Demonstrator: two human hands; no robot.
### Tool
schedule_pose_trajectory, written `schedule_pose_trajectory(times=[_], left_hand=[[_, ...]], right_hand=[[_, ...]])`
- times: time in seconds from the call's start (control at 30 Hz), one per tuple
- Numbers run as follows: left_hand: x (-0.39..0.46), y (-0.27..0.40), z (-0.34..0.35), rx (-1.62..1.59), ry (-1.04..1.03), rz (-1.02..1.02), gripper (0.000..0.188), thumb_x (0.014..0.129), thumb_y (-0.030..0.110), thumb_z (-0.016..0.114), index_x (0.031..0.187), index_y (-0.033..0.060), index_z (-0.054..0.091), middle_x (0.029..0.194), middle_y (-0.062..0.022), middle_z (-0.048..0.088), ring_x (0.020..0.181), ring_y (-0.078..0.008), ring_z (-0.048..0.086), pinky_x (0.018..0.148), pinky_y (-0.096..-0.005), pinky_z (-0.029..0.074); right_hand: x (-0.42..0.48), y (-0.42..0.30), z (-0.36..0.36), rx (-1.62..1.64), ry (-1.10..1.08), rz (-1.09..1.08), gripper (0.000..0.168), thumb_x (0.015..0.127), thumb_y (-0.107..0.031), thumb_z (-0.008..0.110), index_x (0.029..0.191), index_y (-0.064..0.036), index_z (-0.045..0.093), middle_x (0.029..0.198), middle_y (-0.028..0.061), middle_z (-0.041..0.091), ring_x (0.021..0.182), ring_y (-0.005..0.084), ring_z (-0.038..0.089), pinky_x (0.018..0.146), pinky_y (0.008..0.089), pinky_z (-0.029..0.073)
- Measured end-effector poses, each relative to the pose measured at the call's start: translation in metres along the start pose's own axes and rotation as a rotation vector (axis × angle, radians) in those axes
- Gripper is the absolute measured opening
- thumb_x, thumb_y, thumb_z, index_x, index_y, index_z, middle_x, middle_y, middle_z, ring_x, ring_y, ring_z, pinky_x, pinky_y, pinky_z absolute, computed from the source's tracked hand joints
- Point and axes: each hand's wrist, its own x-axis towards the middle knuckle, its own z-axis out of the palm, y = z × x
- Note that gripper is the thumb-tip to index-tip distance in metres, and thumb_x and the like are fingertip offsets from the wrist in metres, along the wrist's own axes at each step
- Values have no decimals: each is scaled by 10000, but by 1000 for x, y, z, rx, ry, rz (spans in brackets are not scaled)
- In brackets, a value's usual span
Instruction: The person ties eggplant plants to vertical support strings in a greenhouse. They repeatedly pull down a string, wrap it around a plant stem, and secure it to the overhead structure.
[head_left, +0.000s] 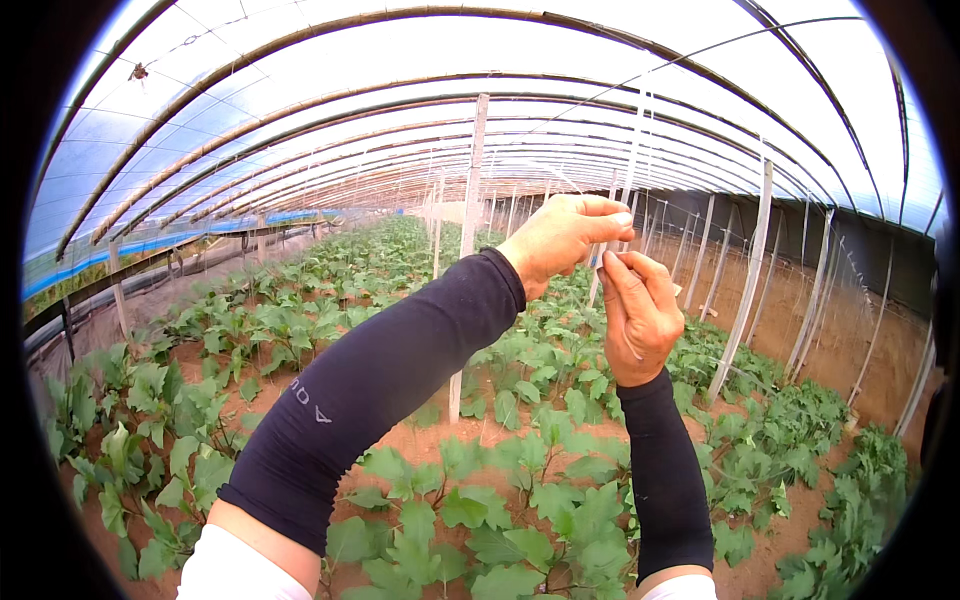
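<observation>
Both of my hands are raised in front of me at mid-view, close together. My left hand is bent over at the wrist, thumb and fingers pinched together at a thin white string that hangs from above. Just below and to the right, my right hand pinches a fine part of the white string between thumb and fingertips. A loose pale strand lies across its palm side. A whitish post stands behind the hands, and the fingers hide exactly how the string runs between them. Black arm sleeves cover both forearms.
Leafy eggplant plants grow in rows on reddish soil before me and on both sides. An upright post stands left of my hands, with more posts at right. Curved roof poles carry plastic film overhead.
</observation>
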Motion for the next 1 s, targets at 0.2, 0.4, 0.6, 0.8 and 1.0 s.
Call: schedule_pose_trajectory(times=[0.2,0.4,0.6,0.8,1.0], left_hand=[[29,-13,23,-545,28,-219,231,902,166,464,1003,-11,574,692,2,576,441,-22,384,392,-176,343],[42,-17,9,144,152,34,203,840,243,585,851,46,632,627,47,493,452,-20,337,385,-181,203],[41,0,-13,220,40,130,108,796,154,636,836,57,662,714,26,558,622,-80,476,557,-231,374],[41,-13,-4,542,321,402,196,798,167,580,864,-5,646,723,-59,606,690,-118,536,653,-280,431],[34,-13,28,640,487,500,205,800,213,557,863,27,615,706,-142,610,652,-242,592,625,-346,460]], right_hand=[[-7,-9,-1,686,71,598,175,877,-79,591,1018,2,657,939,50,622,807,119,612,616,224,495],[-5,53,-3,609,-69,930,285,910,-239,539,1041,-12,650,937,40,645,686,84,587,529,210,427],[66,77,-1,1073,-169,932,266,901,-173,570,1115,-19,604,834,24,635,587,33,533,459,136,343],[87,62,-9,240,-546,102,207,856,-135,578,1039,-45,615,848,75,648,637,203,590,548,298,444],[105,51,-32,-53,-685,132,128,740,-107,586,794,6,609,692,154,612,650,302,593,615,365,458]])
